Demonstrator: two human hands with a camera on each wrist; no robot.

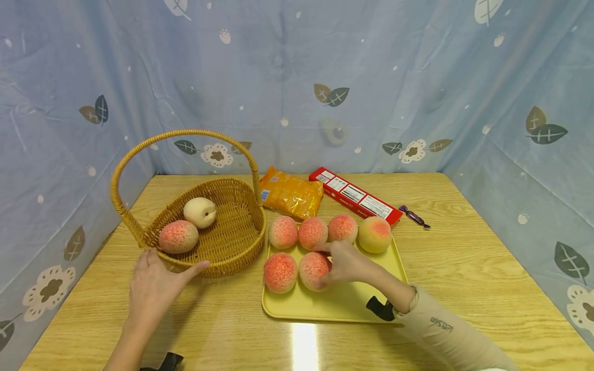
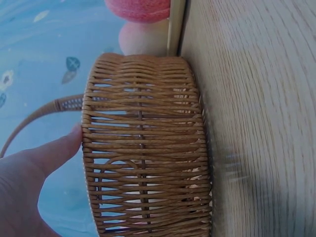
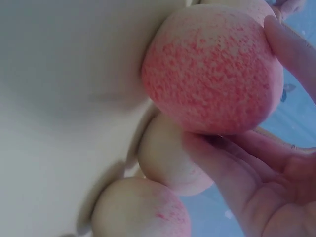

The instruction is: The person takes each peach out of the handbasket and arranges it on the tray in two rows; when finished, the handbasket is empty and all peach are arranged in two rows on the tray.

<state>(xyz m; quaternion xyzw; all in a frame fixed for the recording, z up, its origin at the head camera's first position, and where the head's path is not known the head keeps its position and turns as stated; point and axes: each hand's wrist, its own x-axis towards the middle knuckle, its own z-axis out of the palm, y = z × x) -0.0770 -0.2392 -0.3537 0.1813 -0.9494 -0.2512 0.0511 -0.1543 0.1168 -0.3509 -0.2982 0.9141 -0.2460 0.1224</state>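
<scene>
A woven wicker basket (image 1: 232, 264) with a tall arched handle stands on the left of the table. Inside it lie a pink-red peach (image 1: 178, 237) and a cream one (image 1: 200, 213). My left hand (image 1: 155, 283) rests at the basket's near rim, thumb and fingers spread apart; the left wrist view shows the thumb tip against the rim. My right hand (image 1: 345, 262) grips a speckled pink peach (image 3: 215, 69) on the yellow tray (image 1: 325, 309), thumb and fingers on opposite sides of it. Another red peach (image 1: 280, 272) sits left of it, with several more in a row behind.
Behind the tray lie an orange snack bag (image 1: 292, 193) and a long red box (image 1: 355, 196). A small purple-wrapped candy (image 1: 414, 217) is right of the box. Blue patterned curtain (image 1: 278, 77) encloses the wooden table (image 1: 464, 288) at the back and sides.
</scene>
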